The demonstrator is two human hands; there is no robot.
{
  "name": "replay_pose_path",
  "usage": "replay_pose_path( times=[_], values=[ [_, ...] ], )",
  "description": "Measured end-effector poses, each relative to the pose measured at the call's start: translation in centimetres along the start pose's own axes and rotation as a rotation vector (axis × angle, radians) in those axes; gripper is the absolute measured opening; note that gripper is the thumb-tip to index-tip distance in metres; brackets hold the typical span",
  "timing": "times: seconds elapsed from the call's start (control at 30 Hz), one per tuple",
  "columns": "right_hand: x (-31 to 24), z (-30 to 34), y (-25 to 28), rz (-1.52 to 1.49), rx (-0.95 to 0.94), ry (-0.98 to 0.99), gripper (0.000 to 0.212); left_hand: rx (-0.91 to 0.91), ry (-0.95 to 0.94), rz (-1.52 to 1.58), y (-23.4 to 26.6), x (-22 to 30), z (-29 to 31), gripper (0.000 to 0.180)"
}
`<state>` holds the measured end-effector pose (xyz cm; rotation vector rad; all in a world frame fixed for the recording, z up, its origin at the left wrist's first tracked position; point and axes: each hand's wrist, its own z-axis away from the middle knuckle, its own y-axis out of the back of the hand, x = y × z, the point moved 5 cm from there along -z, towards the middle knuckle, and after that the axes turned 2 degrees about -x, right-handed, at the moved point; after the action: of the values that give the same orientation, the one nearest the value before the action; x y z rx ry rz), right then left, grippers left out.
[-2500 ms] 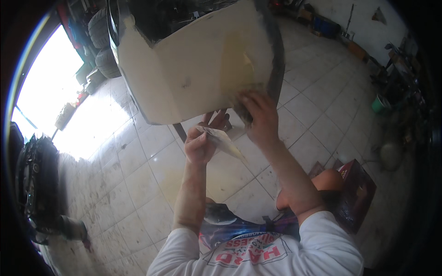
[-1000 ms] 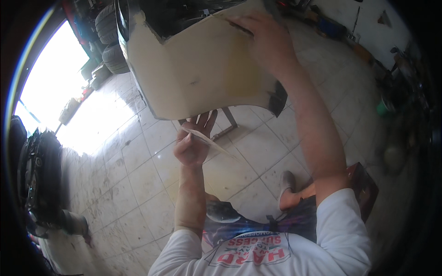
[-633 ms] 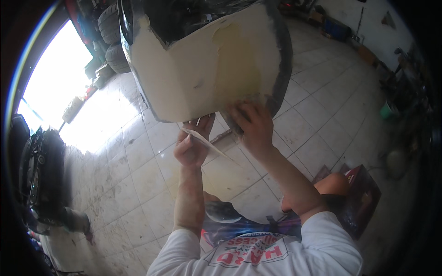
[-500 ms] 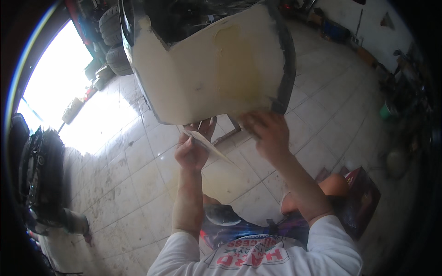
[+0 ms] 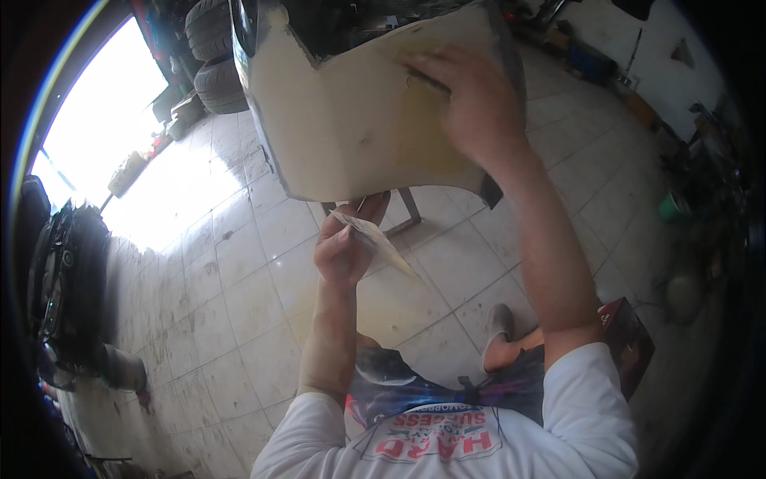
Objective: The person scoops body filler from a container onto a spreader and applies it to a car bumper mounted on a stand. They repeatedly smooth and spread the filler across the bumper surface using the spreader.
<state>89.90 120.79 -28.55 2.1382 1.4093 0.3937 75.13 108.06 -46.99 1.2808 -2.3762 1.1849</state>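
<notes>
A large curved car body panel [image 5: 319,128], probably a bumper, is coated in pale cream filler and has dark edges. Fresh yellowish putty [image 5: 424,124] covers its right part. On that patch, near the upper edge, my right hand [image 5: 487,112] presses a thin, dark-edged putty spreader [image 5: 428,74], partly hidden by the fingers. Below the panel's lower edge my left hand [image 5: 345,249] grips a thin pale flat board [image 5: 381,239], tilted down to the right, with a slim light stick or handle [image 5: 361,204] showing by the fingers.
A metal stand [image 5: 409,209] shows under the panel. Stacked tyres [image 5: 219,84] stand at the back left, dark car parts [image 5: 68,279] at the far left. A box [image 5: 630,339] sits beside my right leg. Tools and clutter line the right wall.
My right hand has moved up from the panel's lower edge to its upper right, carrying the spreader over the yellowish putty. My left hand still holds the board below the panel.
</notes>
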Motion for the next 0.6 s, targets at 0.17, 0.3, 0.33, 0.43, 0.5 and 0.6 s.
replay_pose_path(
  times=[0.17,0.3,0.33,0.43,0.5,0.6],
  values=[
    [-3.8,7.2,-2.6,0.046,-0.062,0.053,0.053,-0.034,-0.002,0.091,0.0,-0.1,0.2,0.019],
    [-4.9,11.8,-3.8,0.029,-0.05,0.063,0.053,-0.025,-0.014,0.035,0.0,-0.1,0.2,0.022],
    [-4.9,12.4,-3.6,0.041,-0.055,0.074,0.053,-0.006,-0.013,0.033,0.2,0.0,0.1,0.022],
    [-3.0,12.3,-1.7,0.02,-0.19,-0.049,0.055,-0.053,-0.029,0.056,0.1,0.2,0.1,0.022],
    [-2.3,9.7,0.7,0.033,-0.043,0.002,0.05,0.004,-0.051,0.113,0.5,0.4,0.3,0.019],
    [-1.6,3.6,2.8,0.066,0.064,0.069,0.048,0.045,-0.126,0.149,0.6,1.1,0.7,0.018]
  ],
)
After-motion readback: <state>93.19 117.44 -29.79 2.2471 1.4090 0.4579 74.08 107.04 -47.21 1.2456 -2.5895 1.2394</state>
